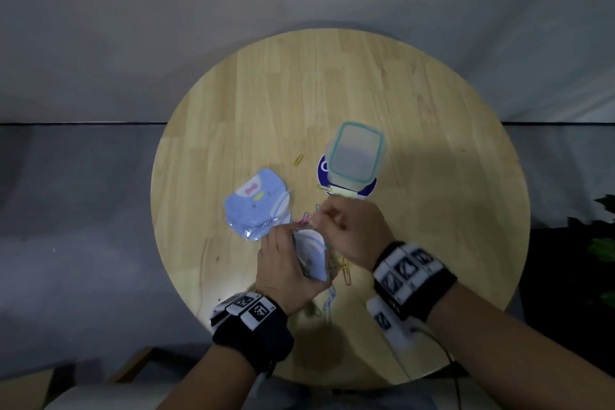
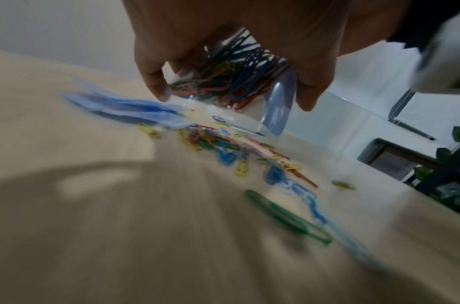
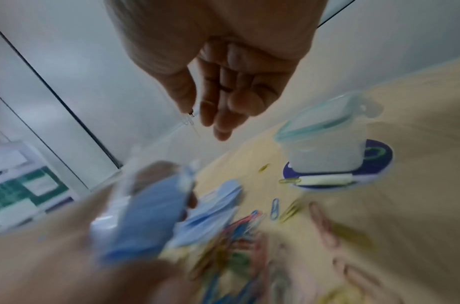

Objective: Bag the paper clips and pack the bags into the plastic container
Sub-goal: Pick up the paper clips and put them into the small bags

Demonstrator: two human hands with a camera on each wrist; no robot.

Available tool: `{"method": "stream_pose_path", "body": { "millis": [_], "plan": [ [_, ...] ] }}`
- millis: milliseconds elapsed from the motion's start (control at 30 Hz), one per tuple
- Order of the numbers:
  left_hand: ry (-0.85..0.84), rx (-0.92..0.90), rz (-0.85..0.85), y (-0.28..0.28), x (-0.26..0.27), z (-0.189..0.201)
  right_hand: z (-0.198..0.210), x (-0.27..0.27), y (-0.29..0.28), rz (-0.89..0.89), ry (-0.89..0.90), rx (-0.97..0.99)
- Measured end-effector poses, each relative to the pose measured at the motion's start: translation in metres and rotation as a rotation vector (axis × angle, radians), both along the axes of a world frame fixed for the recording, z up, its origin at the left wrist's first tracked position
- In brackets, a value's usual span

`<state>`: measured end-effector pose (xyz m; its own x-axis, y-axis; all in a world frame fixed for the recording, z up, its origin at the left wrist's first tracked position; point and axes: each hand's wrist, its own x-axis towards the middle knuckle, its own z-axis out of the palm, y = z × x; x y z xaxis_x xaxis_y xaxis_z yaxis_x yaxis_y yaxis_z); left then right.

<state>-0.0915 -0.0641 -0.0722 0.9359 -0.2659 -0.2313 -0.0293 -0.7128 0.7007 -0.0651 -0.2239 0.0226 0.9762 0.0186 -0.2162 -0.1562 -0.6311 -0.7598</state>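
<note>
My left hand (image 1: 286,266) grips a small clear bag with a blue back (image 1: 311,256) above the table's near middle. In the left wrist view the bag (image 2: 231,74) is packed with coloured paper clips. My right hand (image 1: 346,226) has curled fingers, and thumb and forefinger pinch the bag's clear top edge (image 3: 190,121). Loose paper clips (image 2: 223,148) lie scattered on the wood under and beside both hands. The plastic container (image 1: 356,153), frosted, with a teal-rimmed lid on it, stands just beyond my right hand.
A stack of blue printed bags (image 1: 256,203) lies left of my hands. The container stands on a round dark-blue disc (image 1: 366,191). Single yellow clips (image 1: 298,159) lie near it. The round wooden table (image 1: 432,110) has bare wood at the back and right. Green leaves (image 1: 602,243) show at the right edge.
</note>
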Motion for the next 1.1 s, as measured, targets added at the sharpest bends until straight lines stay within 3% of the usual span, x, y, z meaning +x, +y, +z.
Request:
{"method": "stream_pose_path", "body": {
  "millis": [67, 200, 333, 500, 667, 900, 1100],
  "plan": [
    [-0.066, 0.086, 0.002, 0.01, 0.003, 0.002, -0.017, 0.032, 0.0, 0.08, 0.027, -0.09],
    [-0.121, 0.158, 0.035, 0.027, 0.006, 0.011, -0.04, 0.082, 0.012, 0.356, 0.249, -0.4],
    [-0.09, 0.181, -0.016, 0.039, 0.006, 0.007, -0.056, 0.115, 0.026, 0.491, 0.298, -0.513],
    [-0.132, 0.115, 0.061, 0.033, 0.001, 0.02, -0.082, 0.129, 0.027, 0.565, 0.335, -0.688],
    [-0.124, 0.103, 0.032, 0.025, 0.008, 0.02, -0.08, 0.089, 0.013, 0.542, 0.188, -0.705],
    [-0.153, 0.124, -0.009, 0.019, 0.016, 0.02, -0.079, -0.011, -0.014, 0.479, 0.212, -0.512],
    [-0.142, 0.133, -0.04, 0.014, 0.011, 0.019, -0.074, -0.048, -0.011, 0.355, 0.262, -0.463]
  ]
}}
